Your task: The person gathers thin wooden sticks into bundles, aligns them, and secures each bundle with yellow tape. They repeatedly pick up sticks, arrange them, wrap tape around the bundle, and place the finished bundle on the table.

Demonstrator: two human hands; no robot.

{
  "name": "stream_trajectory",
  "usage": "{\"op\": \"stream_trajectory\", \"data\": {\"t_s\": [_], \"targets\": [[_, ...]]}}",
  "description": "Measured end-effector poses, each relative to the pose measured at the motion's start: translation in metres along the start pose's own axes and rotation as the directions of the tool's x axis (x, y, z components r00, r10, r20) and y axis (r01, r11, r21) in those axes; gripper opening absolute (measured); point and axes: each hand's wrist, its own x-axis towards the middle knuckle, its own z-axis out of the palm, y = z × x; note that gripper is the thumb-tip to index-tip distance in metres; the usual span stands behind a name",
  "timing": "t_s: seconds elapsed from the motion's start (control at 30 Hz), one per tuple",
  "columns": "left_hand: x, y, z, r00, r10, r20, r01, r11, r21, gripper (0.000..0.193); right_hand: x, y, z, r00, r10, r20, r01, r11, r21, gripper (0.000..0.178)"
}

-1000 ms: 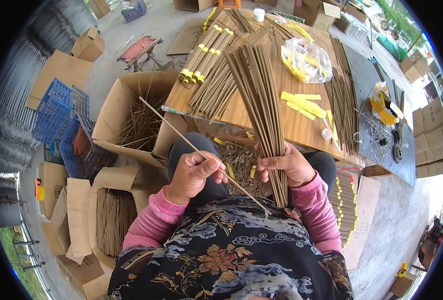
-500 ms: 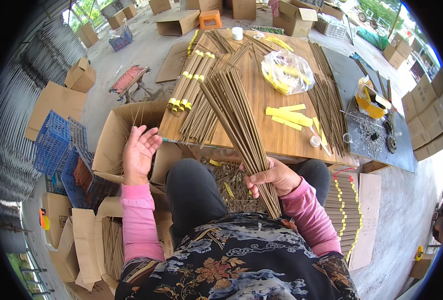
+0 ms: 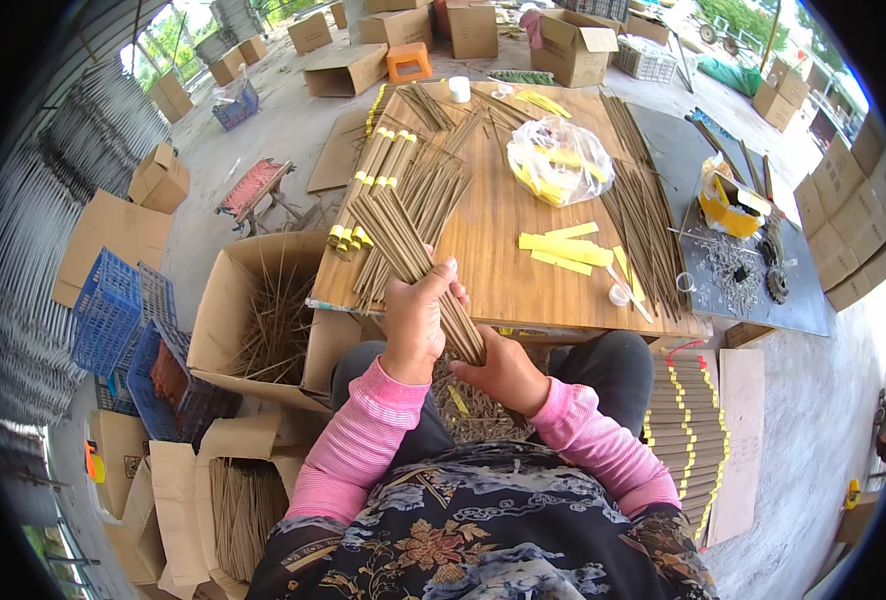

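A bundle of thin brown sticks (image 3: 393,232) slants across my lap in front of the wooden table (image 3: 493,265). My left hand (image 3: 418,312) is wrapped round its middle. At the lower end, my right hand (image 3: 505,370) closes on the same bundle, its palm partly hidden. Just beyond the bundle's upper end lie brown rolls of sticks bound with yellow bands (image 3: 368,195). Loose brown sticks (image 3: 428,205) are spread beside those rolls. Flat yellow strips (image 3: 568,248) rest on the table to the right, near a clear plastic bag (image 3: 560,160) holding more yellow strips.
An open carton of stick scraps (image 3: 273,320) stands left of my knees, with a carton of sticks (image 3: 243,510) below it. Blue crates (image 3: 113,310) are farther left. A dark board (image 3: 793,290) with a yellow box (image 3: 733,205) adjoins the table's right side. Banded bundles (image 3: 685,440) lie at lower right.
My left hand has come over from the left carton and taken hold of the bundle, which has shifted left. My right hand has slid left, still gripping its lower end.
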Motion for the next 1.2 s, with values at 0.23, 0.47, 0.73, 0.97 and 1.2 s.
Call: {"op": "stream_trajectory", "data": {"t_s": [0.23,0.47,0.73,0.97,1.2], "targets": [[0.01,0.004,-0.001,0.917,-0.216,0.336,0.322,0.898,-0.301,0.015,-0.001,-0.01,-0.02,0.829,0.144,0.54,-0.497,0.633,0.594,0.014],[0.02,0.002,0.018,0.977,-0.184,0.108,0.195,0.975,-0.104,0.014,0.001,0.012,-0.01,0.999,0.038,-0.01,-0.034,0.973,0.229,0.02],[0.055,-0.018,0.009,0.987,-0.15,0.055,0.15,0.989,0.011,0.018,0.02,0.017,-0.015,0.994,0.038,-0.107,-0.044,0.998,-0.049,0.015],[0.087,-0.033,-0.023,0.87,-0.309,0.384,0.451,0.813,-0.369,0.017,0.041,0.015,-0.026,0.809,0.263,0.525,-0.585,0.445,0.678,0.011],[0.098,-0.036,-0.038,0.909,-0.32,0.266,0.394,0.87,-0.298,0.017,0.06,0.021,-0.012,0.832,0.342,0.437,-0.549,0.617,0.563,0.013]]}}
